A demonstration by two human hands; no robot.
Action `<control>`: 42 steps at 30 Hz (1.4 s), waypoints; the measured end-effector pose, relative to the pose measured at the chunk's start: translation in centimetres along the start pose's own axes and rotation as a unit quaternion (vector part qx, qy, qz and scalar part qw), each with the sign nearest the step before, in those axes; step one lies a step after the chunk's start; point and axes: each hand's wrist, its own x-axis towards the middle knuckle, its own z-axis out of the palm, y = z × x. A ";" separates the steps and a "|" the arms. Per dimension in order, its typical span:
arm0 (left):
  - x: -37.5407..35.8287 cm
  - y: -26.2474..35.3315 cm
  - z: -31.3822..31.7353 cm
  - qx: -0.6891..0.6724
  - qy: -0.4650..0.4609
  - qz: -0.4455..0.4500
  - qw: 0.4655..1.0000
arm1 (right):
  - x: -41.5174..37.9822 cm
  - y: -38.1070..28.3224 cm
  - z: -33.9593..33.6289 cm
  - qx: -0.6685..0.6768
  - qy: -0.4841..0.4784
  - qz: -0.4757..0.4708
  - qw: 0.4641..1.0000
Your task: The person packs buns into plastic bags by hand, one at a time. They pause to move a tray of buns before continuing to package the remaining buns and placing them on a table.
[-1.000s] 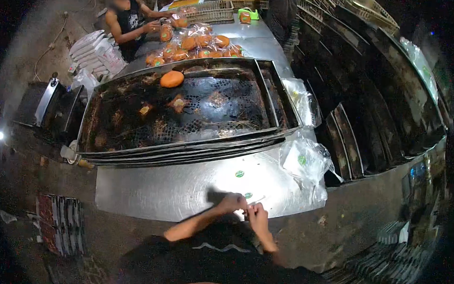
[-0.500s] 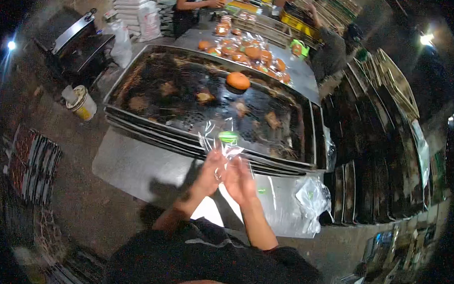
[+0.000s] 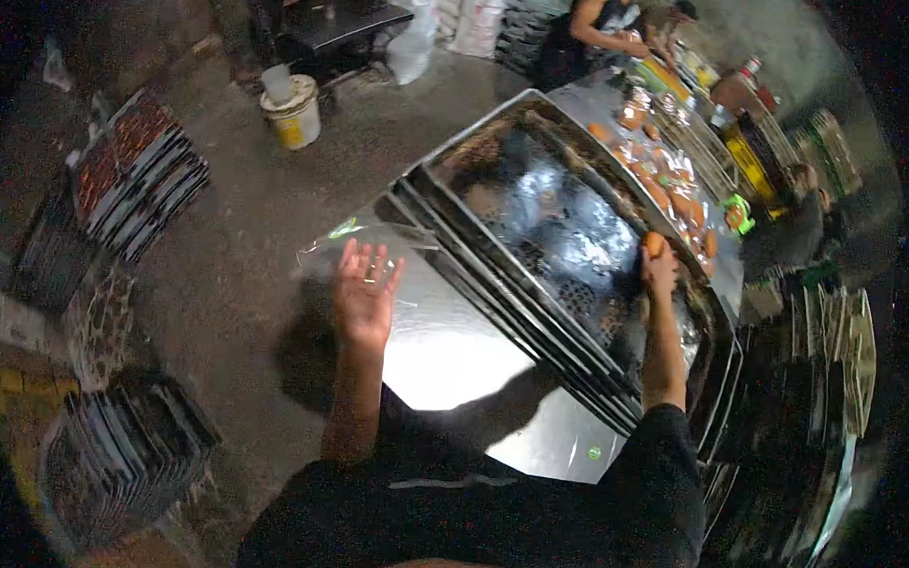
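At the far side of the big baking tray [image 3: 576,238], the right hand [image 3: 659,273] is stretched out at arm's length and is closed on an orange bun [image 3: 654,244], which sits at the fingertips, at or just above the tray's dark, perforated sheet. How firmly the bun is pinched cannot be told at this size. The left hand [image 3: 364,293] is held up over the near corner of the steel bench [image 3: 452,354], palm open and fingers spread, with a clear plastic bag [image 3: 361,243] draped at the fingertips; a small green label shows on the film. Whether the bag is truly gripped or only resting against the fingers cannot be made out.

Stacked trays [image 3: 533,332] lie under the big one, their edges stepped toward the bench. Bagged buns [image 3: 668,181] are heaped beyond the tray's far rim. A white and yellow bucket [image 3: 292,113] stands on the floor to the left, with racks of dark moulds [image 3: 138,173] further out. Other people are working at the far end of the bench.

Judgement on the step in hand: the bun is best lifted lightly by its sides so the crust is not dented, and the bag's mouth is best kept spread wide by the left hand so the bun can be slid in cleanly.
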 end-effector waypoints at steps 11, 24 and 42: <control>-1.0 -6.3 2.3 -0.038 -0.029 -0.012 0.999 | -28.4 -14.4 -11.3 0.237 0.238 -0.548 0.766; -13.9 -15.4 7.2 -0.132 -0.368 -0.526 0.755 | -35.2 -3.9 -14.4 0.517 0.202 -0.247 0.794; -20.6 -11.8 -0.6 0.345 -0.326 -0.331 0.815 | -31.0 4.9 -7.6 0.694 -0.249 -0.112 0.666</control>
